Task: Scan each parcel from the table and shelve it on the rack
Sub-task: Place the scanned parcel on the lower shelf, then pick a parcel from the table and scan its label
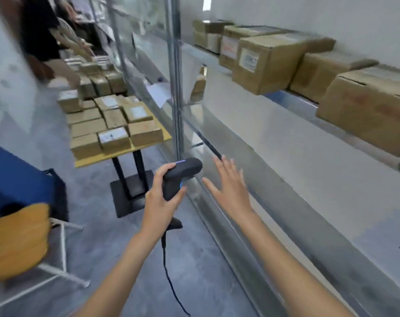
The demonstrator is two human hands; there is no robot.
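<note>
Left hand curled around scanner handle; right hand flat, fingers spread, holding nothing. Parcels stacked on table, left of centre frame. Keep scanner steady; collect next parcel label-up before moving to rack.

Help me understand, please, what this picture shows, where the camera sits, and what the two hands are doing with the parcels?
There is no machine here. The camera sits on a person's head and looks down at their own hands. The left hand grips a black barcode scanner with a trailing cable. The right hand is open and holds nothing. Ahead stands a yellow table stacked with brown parcels waiting to be scanned. On the right, a metal rack already carries several cardboard boxes. Another person stands blurred at the upper left.
</note>
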